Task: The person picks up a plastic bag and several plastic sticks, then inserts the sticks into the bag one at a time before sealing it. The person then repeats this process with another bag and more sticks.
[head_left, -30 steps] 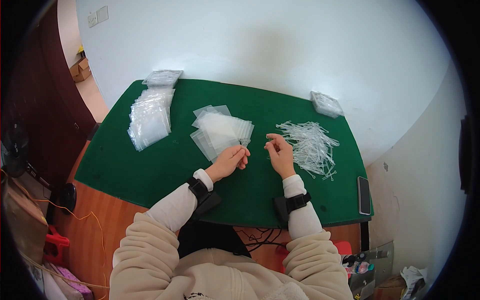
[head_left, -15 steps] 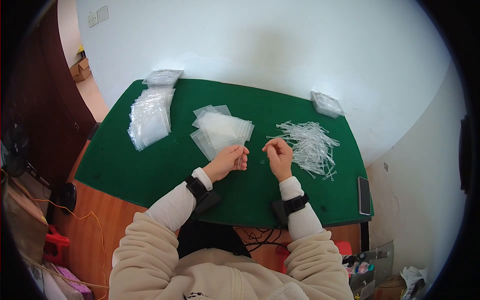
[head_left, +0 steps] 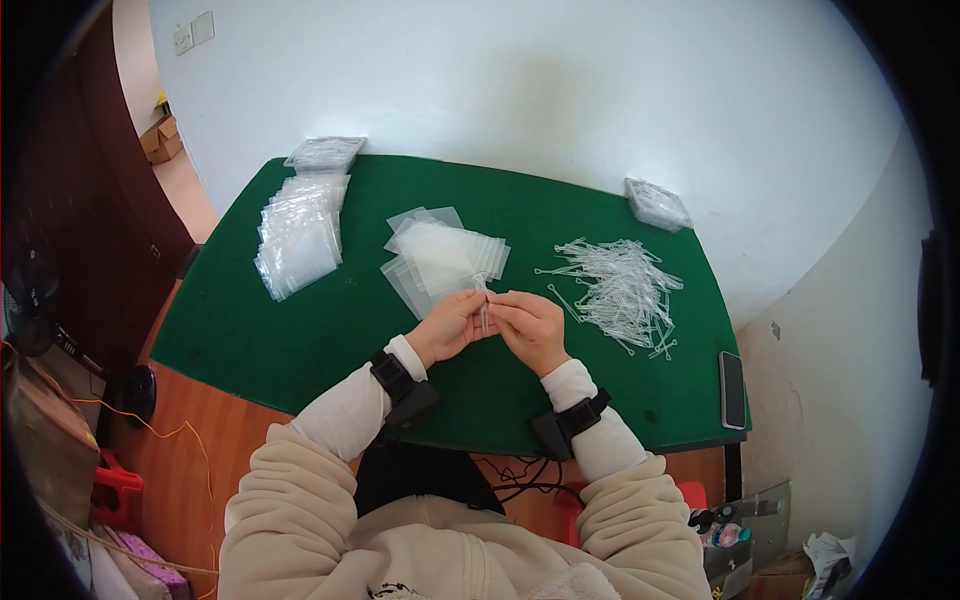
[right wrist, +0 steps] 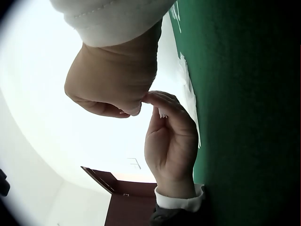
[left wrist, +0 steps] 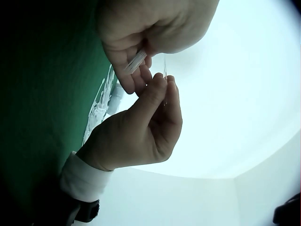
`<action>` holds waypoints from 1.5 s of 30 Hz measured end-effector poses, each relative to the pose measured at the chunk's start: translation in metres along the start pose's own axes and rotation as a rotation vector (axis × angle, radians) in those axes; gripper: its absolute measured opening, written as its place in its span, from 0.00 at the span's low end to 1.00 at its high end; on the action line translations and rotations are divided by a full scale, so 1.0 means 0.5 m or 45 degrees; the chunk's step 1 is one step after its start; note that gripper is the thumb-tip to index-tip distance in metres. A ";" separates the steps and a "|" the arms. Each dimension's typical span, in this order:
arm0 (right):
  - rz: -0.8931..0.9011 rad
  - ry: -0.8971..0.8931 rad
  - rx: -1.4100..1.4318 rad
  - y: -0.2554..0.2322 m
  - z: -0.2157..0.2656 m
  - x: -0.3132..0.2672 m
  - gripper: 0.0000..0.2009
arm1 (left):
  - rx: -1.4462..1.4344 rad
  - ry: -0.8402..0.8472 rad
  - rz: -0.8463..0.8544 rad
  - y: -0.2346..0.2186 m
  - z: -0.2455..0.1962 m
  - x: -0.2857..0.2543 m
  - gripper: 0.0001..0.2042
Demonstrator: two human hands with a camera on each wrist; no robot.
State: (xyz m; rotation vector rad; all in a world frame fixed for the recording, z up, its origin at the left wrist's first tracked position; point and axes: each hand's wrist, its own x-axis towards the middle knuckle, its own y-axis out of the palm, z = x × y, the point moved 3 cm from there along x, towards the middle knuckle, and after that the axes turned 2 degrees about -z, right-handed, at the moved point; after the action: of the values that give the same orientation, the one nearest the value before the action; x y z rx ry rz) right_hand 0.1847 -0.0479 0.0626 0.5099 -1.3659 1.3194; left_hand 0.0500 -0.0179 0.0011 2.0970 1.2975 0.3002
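In the head view my left hand [head_left: 448, 328] holds a small bundle of clear plastic sticks with looped ends [head_left: 480, 279], above the near edge of the clear bags. The left wrist view shows the bundle's straight ends [left wrist: 136, 62] sticking out by the curled fingers. My right hand [head_left: 532, 332] has come up against the left one. Between its thumb and forefinger it pinches a thin clear stick [left wrist: 165, 67]. A loose pile of the same sticks [head_left: 625, 295] lies to the right, and flat clear bags [head_left: 440, 258] lie spread beyond the left hand.
A fanned row of clear bags [head_left: 300, 238] lies at the left, below a stacked pack [head_left: 326, 153] at the back edge. Another clear pack [head_left: 658, 204] stands at the back right by the wall. A phone [head_left: 732, 390] lies at the right edge of the green table [head_left: 230, 325].
My right hand has moved left from beside the stick pile to meet the left hand. The left hand stays nearly in place with the bundle.
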 end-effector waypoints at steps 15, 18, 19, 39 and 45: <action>0.230 -0.206 -0.230 0.008 0.015 0.017 0.09 | -0.188 0.174 0.010 -0.006 -0.007 0.001 0.13; 0.249 -0.189 -0.218 0.011 0.015 0.015 0.09 | -0.189 0.193 -0.003 -0.010 -0.009 0.003 0.13; 0.259 -0.182 -0.212 0.011 0.015 0.015 0.10 | -0.188 0.195 -0.002 -0.011 -0.009 0.003 0.13; -0.014 0.291 0.111 -0.004 -0.011 0.005 0.09 | 0.326 0.296 -0.034 0.014 -0.021 -0.013 0.12; -0.200 0.661 0.261 0.002 -0.062 -0.027 0.07 | 0.593 0.315 0.082 0.033 -0.022 -0.019 0.11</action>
State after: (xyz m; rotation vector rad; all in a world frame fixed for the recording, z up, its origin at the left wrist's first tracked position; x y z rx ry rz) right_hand 0.2002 -0.0250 0.0429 0.3665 -0.7547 1.3488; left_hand 0.0518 -0.0268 0.0214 2.5584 1.5625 0.3157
